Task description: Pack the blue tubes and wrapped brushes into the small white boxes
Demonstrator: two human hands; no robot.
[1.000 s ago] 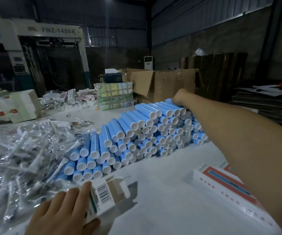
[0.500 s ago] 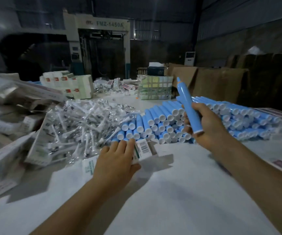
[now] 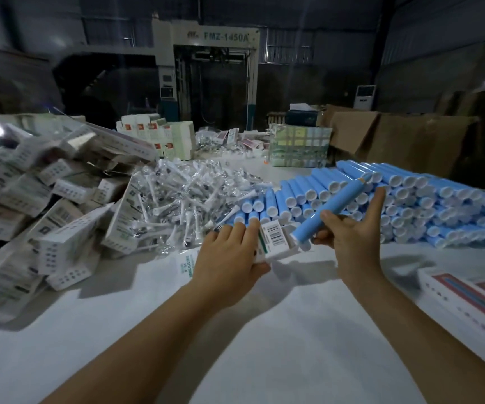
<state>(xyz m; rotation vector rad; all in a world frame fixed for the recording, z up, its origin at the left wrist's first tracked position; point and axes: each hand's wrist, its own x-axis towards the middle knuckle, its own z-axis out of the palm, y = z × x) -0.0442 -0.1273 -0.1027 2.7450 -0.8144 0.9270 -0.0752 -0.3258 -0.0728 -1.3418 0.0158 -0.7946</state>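
Two hands, left [image 3: 229, 258] gripping one white box [image 3: 276, 243], right [image 3: 349, 237] pinching one blue tube [image 3: 331, 211].

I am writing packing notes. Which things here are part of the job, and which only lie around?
Job: blue tube in right hand; small white box in left hand; tube stack; wrapped brushes.

Lying about: cardboard carton; machine; flat red-striped boxes.
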